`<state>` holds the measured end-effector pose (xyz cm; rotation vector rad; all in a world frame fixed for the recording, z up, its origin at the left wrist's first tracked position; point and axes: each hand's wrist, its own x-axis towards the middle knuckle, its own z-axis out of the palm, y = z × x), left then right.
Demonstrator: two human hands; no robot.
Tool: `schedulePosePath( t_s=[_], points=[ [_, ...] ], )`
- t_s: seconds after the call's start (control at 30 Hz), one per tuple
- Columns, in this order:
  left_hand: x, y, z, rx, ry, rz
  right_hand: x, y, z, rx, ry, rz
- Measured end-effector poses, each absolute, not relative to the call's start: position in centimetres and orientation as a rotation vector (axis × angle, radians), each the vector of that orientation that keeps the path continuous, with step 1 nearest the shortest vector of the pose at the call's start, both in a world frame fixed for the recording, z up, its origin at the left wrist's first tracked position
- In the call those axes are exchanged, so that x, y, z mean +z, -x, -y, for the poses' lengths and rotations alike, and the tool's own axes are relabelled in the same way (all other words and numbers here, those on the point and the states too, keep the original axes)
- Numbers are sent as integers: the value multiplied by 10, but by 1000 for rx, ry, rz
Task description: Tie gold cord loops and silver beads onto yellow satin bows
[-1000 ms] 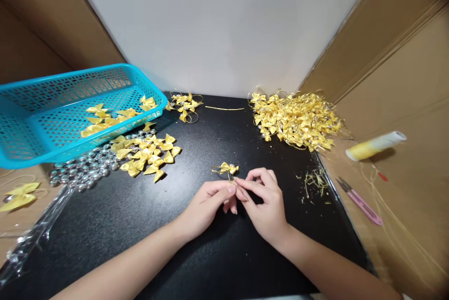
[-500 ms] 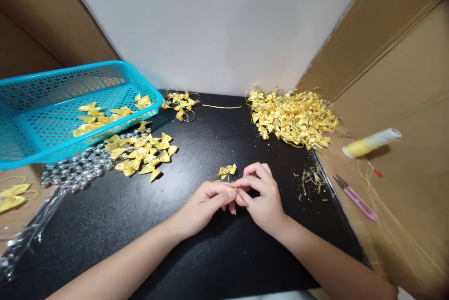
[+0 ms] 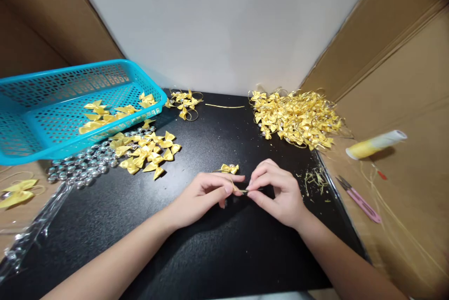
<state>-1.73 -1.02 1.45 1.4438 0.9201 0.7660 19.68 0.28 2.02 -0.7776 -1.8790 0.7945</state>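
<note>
Between my hands runs a thin gold cord (image 3: 242,191). My left hand (image 3: 206,194) pinches it between thumb and fingers. My right hand (image 3: 275,192) grips the cord's other end with its thumb and fingertips, a short way to the right. Just beyond my left fingers sits a yellow ribbon bow (image 3: 230,169) with a silver bead and a gold cord at its left. Whether the cord in my hands joins this bow is hidden by my fingers.
A turquoise basket (image 3: 140,67) with yellow bows stands left, beside loose bows (image 3: 143,150) and silver beads (image 3: 82,164). Finished-looking corded bows (image 3: 294,117) are heaped back right. Pink thread snips (image 3: 361,201), a cord spool (image 3: 375,144) and cord scraps (image 3: 315,180) lie right.
My right hand has drawn away to the right from my left fingers, stretching the cord between them. My left hand stays nearly in place. The whole view has shifted slightly.
</note>
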Motion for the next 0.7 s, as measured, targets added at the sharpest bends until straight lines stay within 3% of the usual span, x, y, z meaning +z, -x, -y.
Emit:
schedulePosePath(
  t_s=[0.4,0.7],
  points=[
    [14,35,-2,659,-2261,-1088,9,-211,-19,974,947,1247],
    [9,37,-4,706,-2398,-1217,11,-211,-24,882,1063,1132]
  ],
)
